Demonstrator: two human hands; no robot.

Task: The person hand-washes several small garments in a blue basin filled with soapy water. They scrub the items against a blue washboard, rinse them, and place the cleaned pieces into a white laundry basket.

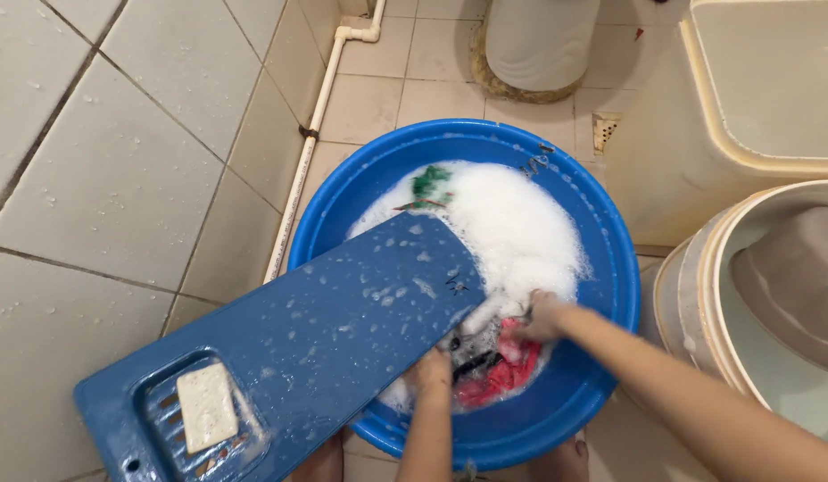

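A round blue basin (601, 268) on the tiled floor holds white suds (512, 223) and wet clothes. A blue washboard (343, 330) slants out of it toward me, with a pale soap bar (206, 406) in its tray. My left hand (432, 368) is closed on a red and black garment (499, 375) at the board's lower edge. My right hand (541, 317) grips the same garment just beyond, at the rim of the foam. A green cloth (429, 185) pokes out of the suds at the far side.
A white pipe (307, 152) runs along the tiled wall on the left. A cream bucket (744, 295) stands at the right with a large beige tub (762, 98) behind it. A white pedestal (534, 45) and a floor drain (605, 130) lie beyond the basin.
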